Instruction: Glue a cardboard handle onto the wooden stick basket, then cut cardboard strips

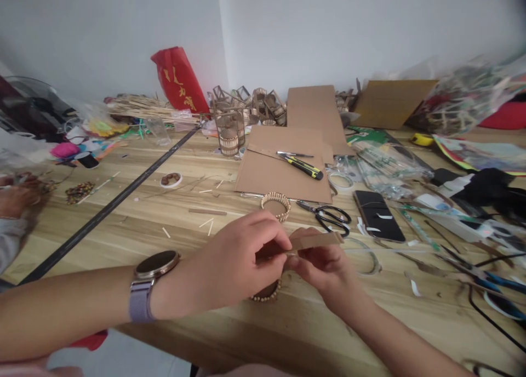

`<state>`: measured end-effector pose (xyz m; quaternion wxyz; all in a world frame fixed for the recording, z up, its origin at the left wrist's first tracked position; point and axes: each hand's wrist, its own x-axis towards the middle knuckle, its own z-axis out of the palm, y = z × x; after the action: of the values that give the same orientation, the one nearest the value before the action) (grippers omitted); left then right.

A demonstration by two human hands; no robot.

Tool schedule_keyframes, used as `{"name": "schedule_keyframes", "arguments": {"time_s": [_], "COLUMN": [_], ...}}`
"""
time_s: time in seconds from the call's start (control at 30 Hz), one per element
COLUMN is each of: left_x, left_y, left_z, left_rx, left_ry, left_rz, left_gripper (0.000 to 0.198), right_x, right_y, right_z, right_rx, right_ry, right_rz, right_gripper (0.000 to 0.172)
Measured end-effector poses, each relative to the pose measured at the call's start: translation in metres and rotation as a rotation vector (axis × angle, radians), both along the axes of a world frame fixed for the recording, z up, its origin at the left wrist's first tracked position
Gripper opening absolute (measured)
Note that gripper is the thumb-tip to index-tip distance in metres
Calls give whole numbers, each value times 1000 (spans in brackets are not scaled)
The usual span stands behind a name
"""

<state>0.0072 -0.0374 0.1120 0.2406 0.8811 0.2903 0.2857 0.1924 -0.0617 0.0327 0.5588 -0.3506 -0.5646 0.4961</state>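
My left hand point(236, 262), with a watch point(154, 267) on its wrist, and my right hand point(324, 264) meet above the near edge of the wooden table point(164, 212). Both pinch a narrow strip of brown cardboard point(318, 240) that sticks out to the right. Under the hands lies a small round piece edged with short wooden sticks point(267, 293), mostly hidden. A second ring of sticks point(275, 204) lies just beyond the hands.
Black scissors point(329, 217), a dark phone point(378, 215), a yellow-black utility knife point(302, 166) on cardboard sheets point(267, 174), tape rolls and stick-built baskets point(230, 131) lie beyond. Clutter fills the right side. Another person's hand point(16, 199) works at far left.
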Motion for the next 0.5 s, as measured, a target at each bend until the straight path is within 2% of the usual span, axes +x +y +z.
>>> {"name": "schedule_keyframes", "arguments": {"time_s": [0.1,0.5], "left_x": [1,1], "left_y": [0,0], "left_z": [0,-1], "left_rx": [21,29], "left_ry": [9,11], "left_rz": [2,0], "left_gripper": [17,17], "right_x": [1,2], "right_y": [0,3], "right_z": [0,2], "right_rx": [-24,64], "right_ry": [14,12], "right_rz": [7,4], "right_gripper": [6,7]}}
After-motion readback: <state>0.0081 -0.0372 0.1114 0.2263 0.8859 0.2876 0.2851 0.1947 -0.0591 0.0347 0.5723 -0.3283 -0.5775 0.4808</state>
